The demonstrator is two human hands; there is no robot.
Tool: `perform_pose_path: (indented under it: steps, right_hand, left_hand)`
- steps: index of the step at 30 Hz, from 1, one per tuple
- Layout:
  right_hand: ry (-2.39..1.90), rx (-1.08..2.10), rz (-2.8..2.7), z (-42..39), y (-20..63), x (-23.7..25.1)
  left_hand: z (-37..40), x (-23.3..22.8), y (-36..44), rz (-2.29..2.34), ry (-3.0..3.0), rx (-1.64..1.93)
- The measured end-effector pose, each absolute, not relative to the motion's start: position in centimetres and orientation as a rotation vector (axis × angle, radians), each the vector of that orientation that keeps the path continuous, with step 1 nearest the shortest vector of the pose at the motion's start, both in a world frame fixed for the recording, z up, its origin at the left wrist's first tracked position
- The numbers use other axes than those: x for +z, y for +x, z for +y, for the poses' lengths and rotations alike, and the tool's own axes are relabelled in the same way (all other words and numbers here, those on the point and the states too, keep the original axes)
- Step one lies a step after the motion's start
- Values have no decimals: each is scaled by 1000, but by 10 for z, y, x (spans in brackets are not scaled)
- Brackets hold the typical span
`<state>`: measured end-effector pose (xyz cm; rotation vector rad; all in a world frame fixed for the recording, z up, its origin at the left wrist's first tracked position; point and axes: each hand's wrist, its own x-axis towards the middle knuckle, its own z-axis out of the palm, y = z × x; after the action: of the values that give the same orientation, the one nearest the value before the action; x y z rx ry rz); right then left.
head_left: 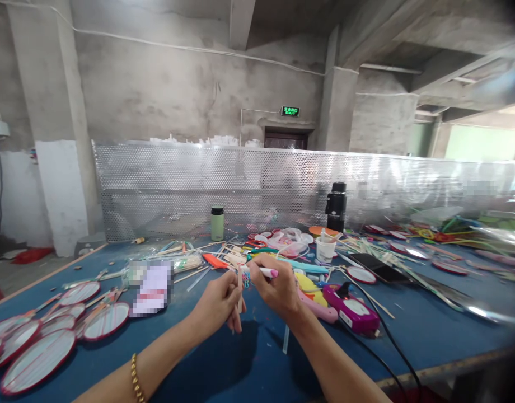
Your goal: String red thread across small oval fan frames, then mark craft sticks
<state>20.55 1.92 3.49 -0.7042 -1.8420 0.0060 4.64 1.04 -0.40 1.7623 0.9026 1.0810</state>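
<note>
Carefully: left hand (pixel 218 302) pinches a thin stick (pixel 239 291) upright; right hand (pixel 276 285) grips a pink-tipped pen (pixel 263 272) at its top. Brace both wrists above the table (pixel 224 364) for steadiness.

Fans (pixel 51 330) left of hands (pixel 249 294); glue gun (pixel 352 309) right.

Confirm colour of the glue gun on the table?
Magenta glue gun, black cord; head view.

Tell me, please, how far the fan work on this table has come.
Done: a pile of red-rimmed fans lies at the left. In hand: the left hand holds a thin stick while the right hand works on it with a pink-tipped pen. Left: many loose sticks behind.
</note>
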Motion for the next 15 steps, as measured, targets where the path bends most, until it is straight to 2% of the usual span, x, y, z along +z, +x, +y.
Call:
perform_pose_path:
  steps: [15]
  right_hand:
    - [-676,4,-1858,22,206,34]
  left_hand:
    - [9,-4,47,904,1784,1082]
